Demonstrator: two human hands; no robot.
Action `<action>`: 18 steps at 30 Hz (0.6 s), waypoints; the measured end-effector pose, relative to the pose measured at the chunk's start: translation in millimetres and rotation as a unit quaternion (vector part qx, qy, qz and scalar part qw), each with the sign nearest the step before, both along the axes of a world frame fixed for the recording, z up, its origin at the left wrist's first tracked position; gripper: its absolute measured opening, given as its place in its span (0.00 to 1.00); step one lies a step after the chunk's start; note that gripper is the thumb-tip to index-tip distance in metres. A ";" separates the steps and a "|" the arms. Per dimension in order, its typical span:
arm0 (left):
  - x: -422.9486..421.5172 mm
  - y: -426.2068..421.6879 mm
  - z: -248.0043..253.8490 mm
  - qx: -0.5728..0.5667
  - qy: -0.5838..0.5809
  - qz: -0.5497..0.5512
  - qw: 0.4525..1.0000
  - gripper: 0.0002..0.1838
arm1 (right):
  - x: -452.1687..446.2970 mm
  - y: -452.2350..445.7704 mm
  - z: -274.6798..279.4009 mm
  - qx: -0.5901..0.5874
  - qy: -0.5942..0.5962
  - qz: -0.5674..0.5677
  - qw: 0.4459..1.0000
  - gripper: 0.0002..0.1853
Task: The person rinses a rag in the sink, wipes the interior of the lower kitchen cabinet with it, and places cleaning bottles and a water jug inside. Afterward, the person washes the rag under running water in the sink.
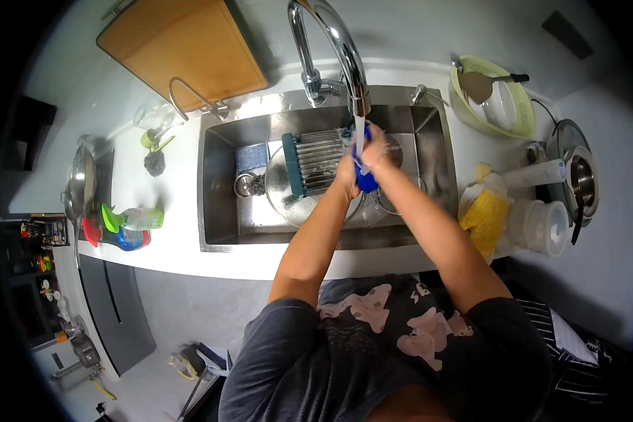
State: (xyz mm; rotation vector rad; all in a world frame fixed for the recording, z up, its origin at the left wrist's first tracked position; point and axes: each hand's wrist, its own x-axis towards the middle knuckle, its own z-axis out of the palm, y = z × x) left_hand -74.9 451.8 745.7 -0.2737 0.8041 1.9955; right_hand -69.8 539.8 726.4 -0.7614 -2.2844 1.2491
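Observation:
Under the running chrome faucet (359, 98), both my hands are closed around a deep blue object (365, 181), whose kind I cannot make out. My left hand (347, 173) grips its left side, with the fingers partly hidden. On the upper right of it is my right hand (376, 150), wet from the stream. Just left of my hands, a metal drain rack with teal ends (298, 165) lies in the steel sink (214, 190). A round glass lid (278, 193) is partly beneath the rack. Clear glassware (375, 211) rests below my hands.
A blue sponge (252, 157) and the drain strainer (245, 186) are at the sink's left. Spray bottles (142, 219) and a green-handled scrubber (154, 162) stand on the left counter. At right are a green basket (524, 116), a yellow cloth (485, 216) and clear containers (547, 228).

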 end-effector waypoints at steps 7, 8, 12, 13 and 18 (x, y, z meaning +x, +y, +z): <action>-31.4 -13.4 -52.4 0.166 0.017 -0.115 0.979 0.19 | 41.0 -48.5 47.0 -0.023 -0.082 0.095 0.992 0.25; -33.3 -12.8 -60.9 0.097 0.009 -0.086 0.992 0.19 | 44.5 -57.2 48.2 -0.023 -0.083 0.092 0.992 0.25; -12.9 -11.9 -29.6 -0.021 -0.020 -0.020 0.999 0.19 | 23.4 -33.5 18.1 -0.010 -0.054 0.034 0.998 0.28; -7.4 -14.4 4.2 -0.117 0.014 -0.074 0.990 0.19 | 16.6 -13.9 9.1 -0.007 -0.079 0.034 0.996 0.28; -6.8 -32.3 9.6 -0.170 0.136 -0.039 0.975 0.14 | 47.4 15.5 16.8 0.054 -0.061 -0.029 0.996 0.20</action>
